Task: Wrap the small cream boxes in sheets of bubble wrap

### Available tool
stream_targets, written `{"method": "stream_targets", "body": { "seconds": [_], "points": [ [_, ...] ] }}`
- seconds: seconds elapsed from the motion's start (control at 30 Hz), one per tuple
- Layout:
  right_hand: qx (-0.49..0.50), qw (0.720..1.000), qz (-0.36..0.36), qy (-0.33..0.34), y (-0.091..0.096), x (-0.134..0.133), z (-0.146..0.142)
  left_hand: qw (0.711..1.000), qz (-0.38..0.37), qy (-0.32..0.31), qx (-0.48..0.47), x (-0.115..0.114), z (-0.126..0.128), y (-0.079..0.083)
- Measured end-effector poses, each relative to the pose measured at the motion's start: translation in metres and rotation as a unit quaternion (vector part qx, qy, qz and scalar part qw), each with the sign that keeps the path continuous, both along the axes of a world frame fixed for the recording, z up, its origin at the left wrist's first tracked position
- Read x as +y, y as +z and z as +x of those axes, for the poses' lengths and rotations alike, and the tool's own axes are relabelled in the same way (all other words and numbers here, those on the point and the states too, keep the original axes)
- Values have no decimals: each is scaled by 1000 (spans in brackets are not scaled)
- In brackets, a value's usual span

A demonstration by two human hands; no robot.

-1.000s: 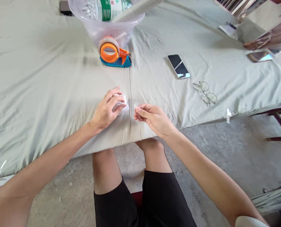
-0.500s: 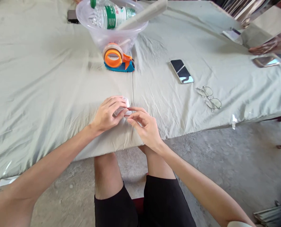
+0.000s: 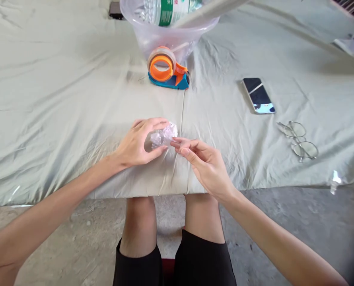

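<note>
A crumpled piece of clear plastic film point(image 3: 162, 136) lies on the cloth-covered table near its front edge. My left hand point(image 3: 138, 145) curves around its left side with the thumb and fingers spread wide; the fingertips come close to the film's upper edge. From the right, my right hand point(image 3: 205, 161) reaches to the film, its thumb against the fingers and its fingertips at the film's right edge. A little of the film seems to be in that pinch. Behind both hands stands an orange and blue tape dispenser point(image 3: 168, 73) with a roll of tape.
A translucent plastic basin point(image 3: 153, 37) at the back holds a green-labelled bottle point(image 3: 166, 12) and a pale roll point(image 3: 209, 14). To the right lie a smartphone point(image 3: 259, 95) and eyeglasses point(image 3: 299, 139). A small black object point(image 3: 115, 10) is beside the basin.
My left hand has opened wider, so more of the crumpled film shows. My right hand has drawn slightly away from the left, its thumb now against the fingers. The view has shifted.
</note>
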State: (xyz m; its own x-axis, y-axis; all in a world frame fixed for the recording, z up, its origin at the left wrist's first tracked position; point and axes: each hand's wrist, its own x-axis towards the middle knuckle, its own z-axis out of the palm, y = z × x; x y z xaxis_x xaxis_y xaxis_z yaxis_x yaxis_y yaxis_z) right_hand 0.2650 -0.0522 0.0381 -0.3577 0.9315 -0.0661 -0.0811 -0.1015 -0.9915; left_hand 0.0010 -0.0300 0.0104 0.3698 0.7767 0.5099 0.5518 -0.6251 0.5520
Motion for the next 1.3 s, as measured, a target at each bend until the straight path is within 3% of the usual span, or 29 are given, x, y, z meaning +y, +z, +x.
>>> {"method": "stream_targets", "body": {
  "seconds": [0.2,0.5,0.73,0.97,1.17,1.3],
  "points": [
    [-59,997,42,24,7,6,6,998,-45,-29,25,-17,-7,11],
    [-13,995,85,52,8,14,9,999,-34,4,-6,-13,7,5],
    [-85,959,267,-44,9,4,22,992,-93,-70,-54,-18,0,8],
    [-163,942,239,170,5,-2,41,994,-47,-87,54,-19,-9,16],
    [-156,941,249,170,-2,5,43,993,3,-73,92,-9,-12,13],
    [-112,966,158,172,6,7,38,997,38,-39,49,-5,-2,7]
  ]
}}
